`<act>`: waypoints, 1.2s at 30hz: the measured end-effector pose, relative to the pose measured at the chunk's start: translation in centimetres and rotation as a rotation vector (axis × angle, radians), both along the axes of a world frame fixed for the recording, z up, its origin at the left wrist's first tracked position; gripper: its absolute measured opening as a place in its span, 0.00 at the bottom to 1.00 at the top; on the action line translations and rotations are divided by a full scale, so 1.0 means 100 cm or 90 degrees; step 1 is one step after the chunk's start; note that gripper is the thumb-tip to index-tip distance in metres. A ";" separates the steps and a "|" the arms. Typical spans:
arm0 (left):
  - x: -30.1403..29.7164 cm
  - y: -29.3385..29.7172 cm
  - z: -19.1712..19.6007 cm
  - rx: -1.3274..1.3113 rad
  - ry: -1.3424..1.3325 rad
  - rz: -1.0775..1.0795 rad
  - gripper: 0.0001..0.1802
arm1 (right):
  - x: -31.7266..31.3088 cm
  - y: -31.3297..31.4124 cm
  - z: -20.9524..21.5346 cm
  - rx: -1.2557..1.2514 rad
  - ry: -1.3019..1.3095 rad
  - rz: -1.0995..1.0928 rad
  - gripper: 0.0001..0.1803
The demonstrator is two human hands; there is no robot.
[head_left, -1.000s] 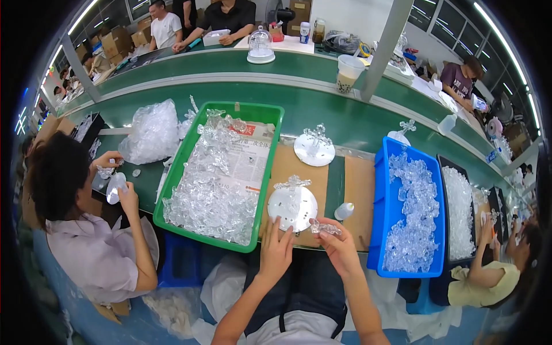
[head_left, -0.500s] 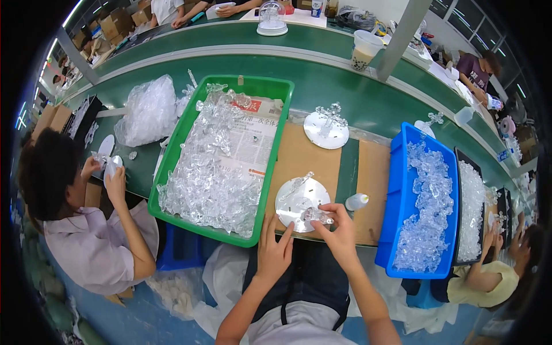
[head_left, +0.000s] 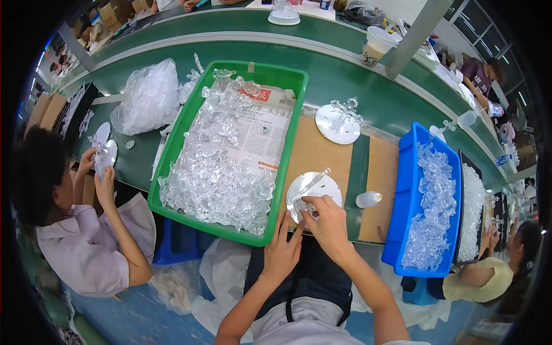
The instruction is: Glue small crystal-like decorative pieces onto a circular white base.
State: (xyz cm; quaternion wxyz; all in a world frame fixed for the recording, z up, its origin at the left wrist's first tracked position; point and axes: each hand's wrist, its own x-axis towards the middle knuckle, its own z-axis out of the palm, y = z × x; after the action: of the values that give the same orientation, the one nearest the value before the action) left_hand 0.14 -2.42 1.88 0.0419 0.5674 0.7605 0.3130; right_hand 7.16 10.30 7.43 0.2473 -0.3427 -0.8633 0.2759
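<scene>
Under the right hand (head_left: 329, 223) fingers, a round clear disc (head_left: 313, 192).

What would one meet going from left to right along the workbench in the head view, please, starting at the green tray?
Green tray of clear plastic pieces → left hand → round clear disc under the right hand → small white bottle → blue bin of clear pieces.

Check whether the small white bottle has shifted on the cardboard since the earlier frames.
No. The small white bottle lies at the same spot between the round disc and the blue bin.
</scene>
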 end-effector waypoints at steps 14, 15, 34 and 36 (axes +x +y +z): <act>0.001 0.000 -0.004 0.017 -0.010 -0.009 0.23 | -0.011 -0.006 -0.002 -0.007 -0.025 -0.007 0.15; 0.001 0.000 -0.004 0.019 -0.013 -0.001 0.23 | -0.010 -0.004 -0.003 -0.006 -0.026 -0.003 0.15; 0.003 -0.002 -0.006 0.031 -0.061 0.015 0.19 | -0.013 -0.010 0.000 -0.020 -0.057 -0.081 0.14; 0.003 -0.003 -0.009 0.031 -0.057 0.019 0.19 | -0.018 -0.015 -0.002 0.023 -0.074 -0.079 0.14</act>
State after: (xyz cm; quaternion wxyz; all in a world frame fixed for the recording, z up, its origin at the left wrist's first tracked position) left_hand 0.47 -2.71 0.99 0.0574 0.5423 0.7582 0.3573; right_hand 5.40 8.79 7.25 0.2194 -0.4067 -0.8580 0.2242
